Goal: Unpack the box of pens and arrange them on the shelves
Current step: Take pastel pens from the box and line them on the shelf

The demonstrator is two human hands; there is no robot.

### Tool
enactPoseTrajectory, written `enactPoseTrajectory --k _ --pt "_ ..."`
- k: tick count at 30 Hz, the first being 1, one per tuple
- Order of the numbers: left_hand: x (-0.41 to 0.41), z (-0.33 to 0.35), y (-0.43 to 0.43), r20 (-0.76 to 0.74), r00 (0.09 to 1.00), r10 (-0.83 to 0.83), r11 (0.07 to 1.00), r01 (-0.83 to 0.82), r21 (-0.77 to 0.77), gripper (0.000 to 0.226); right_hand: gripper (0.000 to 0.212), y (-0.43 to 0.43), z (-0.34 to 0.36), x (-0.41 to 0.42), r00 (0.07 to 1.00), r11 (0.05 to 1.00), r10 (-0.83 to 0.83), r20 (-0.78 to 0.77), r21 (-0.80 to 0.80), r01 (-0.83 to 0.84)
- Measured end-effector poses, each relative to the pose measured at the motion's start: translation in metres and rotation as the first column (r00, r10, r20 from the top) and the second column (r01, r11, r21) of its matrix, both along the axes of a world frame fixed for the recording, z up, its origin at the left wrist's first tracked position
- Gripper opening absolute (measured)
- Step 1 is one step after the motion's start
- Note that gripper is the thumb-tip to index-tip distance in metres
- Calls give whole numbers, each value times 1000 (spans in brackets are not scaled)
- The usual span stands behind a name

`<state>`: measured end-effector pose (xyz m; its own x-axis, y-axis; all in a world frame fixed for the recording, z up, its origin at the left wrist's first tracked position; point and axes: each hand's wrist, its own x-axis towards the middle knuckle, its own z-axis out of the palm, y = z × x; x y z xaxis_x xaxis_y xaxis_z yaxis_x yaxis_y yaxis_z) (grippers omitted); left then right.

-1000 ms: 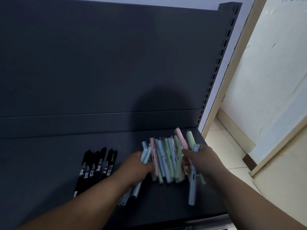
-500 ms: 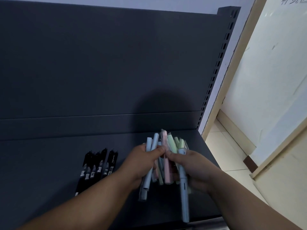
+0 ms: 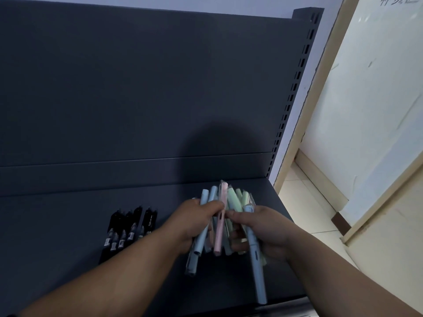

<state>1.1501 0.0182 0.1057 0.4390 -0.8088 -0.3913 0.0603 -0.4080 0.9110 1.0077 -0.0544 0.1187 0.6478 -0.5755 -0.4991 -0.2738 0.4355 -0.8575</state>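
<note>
grip: left hand (image 3: 192, 223), right hand (image 3: 270, 229) both clasp pastel pens (image 3: 233, 200) | tip: square ends, lay parallel right of black pens (image 3: 128, 227)

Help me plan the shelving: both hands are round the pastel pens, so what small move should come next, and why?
Probably set the pastel pens down on the shelf, right of the black pens, and even their ends. The left hand and right hand grip them in a loose bunch, and one blue pen sticks out well below the rest.
</note>
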Motion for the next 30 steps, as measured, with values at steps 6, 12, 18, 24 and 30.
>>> enactPoseTrajectory --k 6,12,18,24,30 --pt "10 -16 -11 220 975 42 997 -54 50 27 35 -32 -5 -13 915 867 -137 -378 -493 -74" --pt "10 -40 -18 362 932 -14 989 -40 141 27 47 -63 -12 -22 819 777 -194 -540 -594 -208" --pt "4 -43 -13 419 907 33 993 -79 92 31 50 -74 -24 -25 763 797 -143 -630 -530 -289" --pt "-4 -44 -6 458 888 39 997 -62 36 28 36 -82 -38 -31 803 804 -198 -562 -562 -195" --pt "-6 -44 -6 445 895 8 999 -26 33 21 62 -93 -42 -32 846 771 -290 -448 -633 -71"
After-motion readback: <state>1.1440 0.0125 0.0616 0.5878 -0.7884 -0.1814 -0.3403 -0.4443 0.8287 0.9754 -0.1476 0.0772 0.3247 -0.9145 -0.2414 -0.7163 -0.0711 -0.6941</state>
